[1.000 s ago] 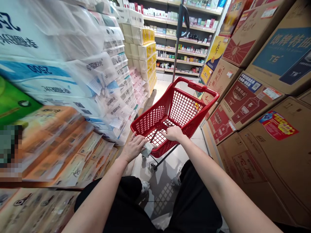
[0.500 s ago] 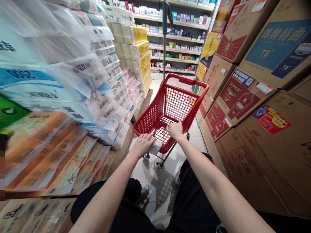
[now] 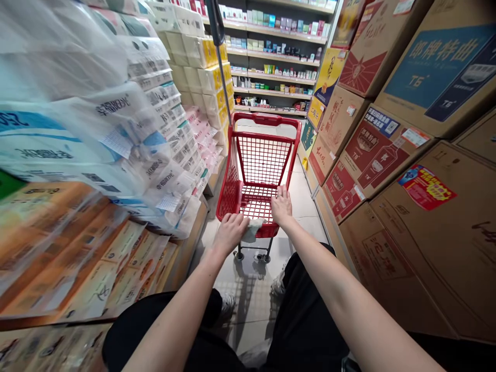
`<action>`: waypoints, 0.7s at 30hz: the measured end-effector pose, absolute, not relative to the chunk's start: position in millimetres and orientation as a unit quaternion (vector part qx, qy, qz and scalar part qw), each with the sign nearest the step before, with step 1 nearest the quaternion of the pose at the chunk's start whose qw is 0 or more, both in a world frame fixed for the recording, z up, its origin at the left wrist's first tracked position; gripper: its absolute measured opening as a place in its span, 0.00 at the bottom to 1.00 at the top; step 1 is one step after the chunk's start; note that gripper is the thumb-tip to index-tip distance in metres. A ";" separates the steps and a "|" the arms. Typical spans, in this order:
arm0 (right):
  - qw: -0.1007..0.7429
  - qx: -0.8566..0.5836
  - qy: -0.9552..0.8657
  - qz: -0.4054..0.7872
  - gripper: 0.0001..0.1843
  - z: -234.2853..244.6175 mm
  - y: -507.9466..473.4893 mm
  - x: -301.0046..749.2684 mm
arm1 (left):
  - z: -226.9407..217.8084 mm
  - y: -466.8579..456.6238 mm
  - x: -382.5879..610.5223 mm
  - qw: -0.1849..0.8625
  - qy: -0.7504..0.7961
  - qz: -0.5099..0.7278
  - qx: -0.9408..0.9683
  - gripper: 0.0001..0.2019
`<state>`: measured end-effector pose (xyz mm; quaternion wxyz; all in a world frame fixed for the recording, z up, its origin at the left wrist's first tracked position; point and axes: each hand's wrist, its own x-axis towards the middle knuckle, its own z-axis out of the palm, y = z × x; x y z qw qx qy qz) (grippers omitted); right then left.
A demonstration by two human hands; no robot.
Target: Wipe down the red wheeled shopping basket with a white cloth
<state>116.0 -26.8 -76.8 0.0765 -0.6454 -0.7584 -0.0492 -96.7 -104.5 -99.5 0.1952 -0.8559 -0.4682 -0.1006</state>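
A small red plastic shopping cart (image 3: 228, 194) with a grid basket stands on the floor before me, its raised bar at the far side and a tall grey pole (image 3: 223, 72) rising at its far left corner. My left hand (image 3: 231, 231) curls over the near left rim. A pale, thin cloth or tissue (image 3: 253, 230) sticks out beside its fingers and lies over the rim. On the near right edge rests my right hand (image 3: 282, 207), its fingers stretched forward along the cart's side. The undersides of both hands are hidden.
Stacked paper packs (image 3: 132, 129) line the left side, above orange packs (image 3: 70, 232). Cardboard cartons (image 3: 406, 243) form a wall on the right. Shelves with small boxes and bottles (image 3: 277, 75) close off the far end. Tiled floor (image 3: 306, 225) runs between.
The cart has swung from slanting right to pointing nearly straight ahead, its far end and pole moving left. My right hand's fingers have straightened from a curled grip; the left stays on the rim.
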 end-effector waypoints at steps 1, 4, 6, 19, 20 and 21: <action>0.073 -0.642 -0.762 -0.045 0.21 -76.5 -26.1 116.5 | -99.5 -104.2 -108.8 0.200 -0.470 -0.103 -0.853 0.09; 0.060 -0.628 -0.775 -0.039 0.21 -77.1 -26.3 114.4 | -100.7 -103.8 -142.4 0.210 -0.469 -0.114 -0.850 0.09; 0.062 -0.617 -0.783 -0.038 0.20 -79.0 -27.4 110.6 | -101.9 -105.3 -157.1 0.217 -0.468 -0.125 -0.847 0.11; 0.036 -0.610 -0.789 -0.061 0.19 -79.7 -35.9 87.2 | -92.0 -114.4 -104.4 0.181 -0.426 -0.088 -0.882 0.05; 0.040 -0.612 -0.787 -0.065 0.19 -80.0 -35.7 87.5 | -93.9 -113.7 -92.8 0.174 -0.430 -0.088 -0.882 0.05; 0.043 -0.612 -0.787 -0.068 0.19 -80.4 -35.3 88.1 | -95.7 -112.9 -82.1 0.170 -0.433 -0.088 -0.881 0.05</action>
